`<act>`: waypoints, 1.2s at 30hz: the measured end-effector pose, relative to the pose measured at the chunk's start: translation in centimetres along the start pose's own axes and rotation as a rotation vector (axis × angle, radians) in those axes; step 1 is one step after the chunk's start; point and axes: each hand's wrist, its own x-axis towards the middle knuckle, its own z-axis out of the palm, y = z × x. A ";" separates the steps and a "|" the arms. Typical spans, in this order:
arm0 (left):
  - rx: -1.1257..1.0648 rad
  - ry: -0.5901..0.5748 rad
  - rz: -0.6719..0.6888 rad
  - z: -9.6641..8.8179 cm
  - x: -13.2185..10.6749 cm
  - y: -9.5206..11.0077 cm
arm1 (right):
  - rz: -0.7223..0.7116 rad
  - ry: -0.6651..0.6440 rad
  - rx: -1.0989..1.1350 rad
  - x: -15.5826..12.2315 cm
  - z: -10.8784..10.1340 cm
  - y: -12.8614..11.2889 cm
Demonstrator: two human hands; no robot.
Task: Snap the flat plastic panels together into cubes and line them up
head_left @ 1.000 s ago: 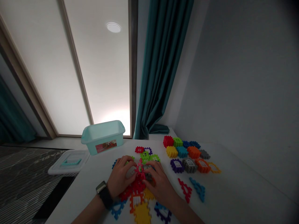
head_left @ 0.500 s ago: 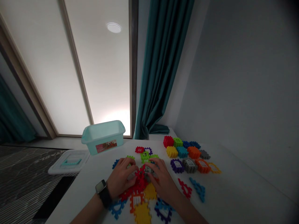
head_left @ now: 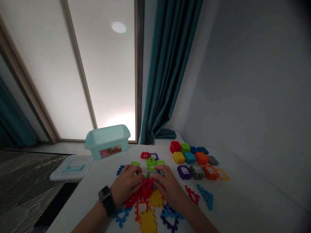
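Observation:
My left hand (head_left: pixel 126 186) curls against a red waffle-style plastic block (head_left: pixel 146 189) at the middle of the pile. My right hand (head_left: pixel 168 189) rests its fingers on a grey windowed plastic block (head_left: pixel 152 175), which sits partly under them. The two hands nearly meet over these pieces. Below them lie a yellow block (head_left: pixel 147 222), an orange windowed block (head_left: pixel 142 207) and a purple frame (head_left: pixel 170 223). A blue triangular frame (head_left: pixel 121 217) lies near my left wrist, which wears a black smartwatch (head_left: pixel 105 200).
On the white table (head_left: pixel 80 207), several coloured blocks stand in rows at the right, with red (head_left: pixel 191 195) and blue (head_left: pixel 205 196) triangular frames nearby. A pale teal plastic bin (head_left: pixel 107 144) sits at the back, its lid (head_left: pixel 71 168) at the table's left edge. A wall closes the right side.
The red block no longer stands up between my hands and now sits lower and flatter. My hands have closed in on it, and the grey block sits partly under my right fingers.

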 end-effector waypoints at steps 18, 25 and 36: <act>-0.108 0.133 -0.152 -0.4 0.1 0.2 | 0.099 0.135 0.142 -0.1 0.8 0.1; -0.072 0.129 -0.138 -0.4 0.1 -0.6 | 0.083 0.059 0.168 -0.2 0.9 -0.3; -0.080 0.088 -0.155 -0.2 -0.1 -0.8 | 0.073 -0.018 0.186 -0.2 1.1 -0.7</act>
